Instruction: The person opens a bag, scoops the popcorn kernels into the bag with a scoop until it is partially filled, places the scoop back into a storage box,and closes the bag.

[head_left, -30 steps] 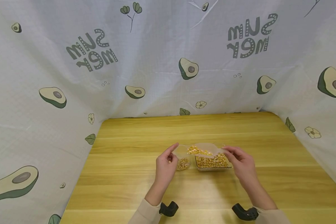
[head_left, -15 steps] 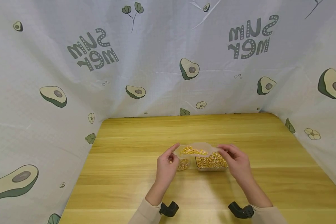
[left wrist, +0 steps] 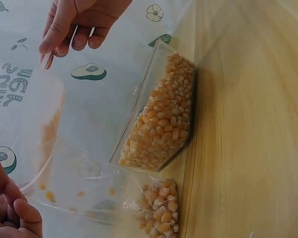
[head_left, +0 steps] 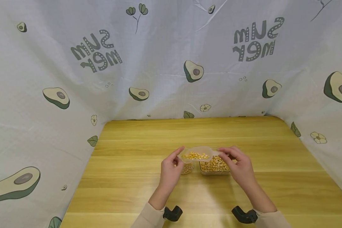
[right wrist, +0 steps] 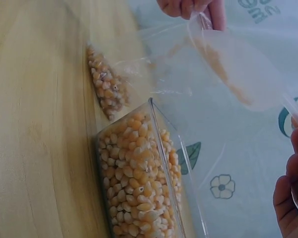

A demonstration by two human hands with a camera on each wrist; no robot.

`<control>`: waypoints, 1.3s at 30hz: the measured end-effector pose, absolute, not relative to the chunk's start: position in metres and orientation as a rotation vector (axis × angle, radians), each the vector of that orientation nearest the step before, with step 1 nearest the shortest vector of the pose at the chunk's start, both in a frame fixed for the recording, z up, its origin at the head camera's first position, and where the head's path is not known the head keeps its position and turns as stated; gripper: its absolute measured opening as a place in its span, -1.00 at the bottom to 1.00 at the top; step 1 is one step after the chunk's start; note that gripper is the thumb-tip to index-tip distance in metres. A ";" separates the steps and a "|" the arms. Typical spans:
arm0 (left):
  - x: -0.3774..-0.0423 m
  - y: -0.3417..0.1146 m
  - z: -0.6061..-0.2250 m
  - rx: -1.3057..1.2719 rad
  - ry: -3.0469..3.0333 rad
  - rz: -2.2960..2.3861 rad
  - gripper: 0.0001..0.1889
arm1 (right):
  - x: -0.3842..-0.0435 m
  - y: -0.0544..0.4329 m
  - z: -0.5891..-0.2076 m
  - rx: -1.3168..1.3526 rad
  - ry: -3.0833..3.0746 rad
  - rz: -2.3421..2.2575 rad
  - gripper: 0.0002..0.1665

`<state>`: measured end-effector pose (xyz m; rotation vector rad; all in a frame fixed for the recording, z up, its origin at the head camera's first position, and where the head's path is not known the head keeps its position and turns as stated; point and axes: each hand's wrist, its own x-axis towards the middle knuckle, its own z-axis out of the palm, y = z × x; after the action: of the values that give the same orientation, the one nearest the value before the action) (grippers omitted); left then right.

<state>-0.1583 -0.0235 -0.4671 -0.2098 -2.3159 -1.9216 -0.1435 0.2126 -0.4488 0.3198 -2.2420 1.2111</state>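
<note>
Item: one translucent white plastic scoop (head_left: 203,149), held aloft, above and a little left of the landmark, a clear rectangular container (head_left: 215,173) filled with yellow corn kernels (right wrist: 131,188). Load: a shallow heap of yellow kernels (head_left: 196,155). Orientation: long axis crosswise over the container; mouth leftward, handle rightward, the mouth end seemingly dipped. Grip: right hand (head_left: 240,164), over the container's right part, pinches the handle between thumb and fingers, the sensible place to take hold. Handling, in my judgement: light, stiff, smooth, hard to break; its loose load would slide at slight tilt. Item: one clear thin plastic bag (left wrist: 131,198), just left of the container, kernels gathered in its base on the yellow wooden table (head_left: 125,177). Left hand (head_left: 171,169), above and left of the container, pinches the bag's upper edge by the scoop's mouth; how deep that mouth sits inside, I cannot tell from here. Handling: probably limp, slippery film, weighted low; best held at its rim.
</note>
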 end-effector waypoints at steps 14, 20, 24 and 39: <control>-0.158 -0.023 -0.467 -0.218 -2.326 -1.929 -0.46 | -0.145 0.207 -0.441 0.389 -2.266 1.147 -0.67; -0.158 -0.023 -0.467 -0.222 -2.323 -1.934 -0.48 | -0.146 0.210 -0.437 0.430 -2.264 1.169 -0.65; -0.158 -0.022 -0.466 -0.218 -2.325 -1.928 -0.47 | -0.147 0.211 -0.436 0.456 -2.255 1.179 -0.64; -0.158 -0.021 -0.467 -0.223 -2.322 -1.900 -0.47 | -0.149 0.210 -0.433 0.495 -2.244 1.155 -0.62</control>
<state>-0.1581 -0.0213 -0.4669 -0.2233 -2.3224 -1.8998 -0.1494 0.2105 -0.4335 0.4949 -2.2437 1.1546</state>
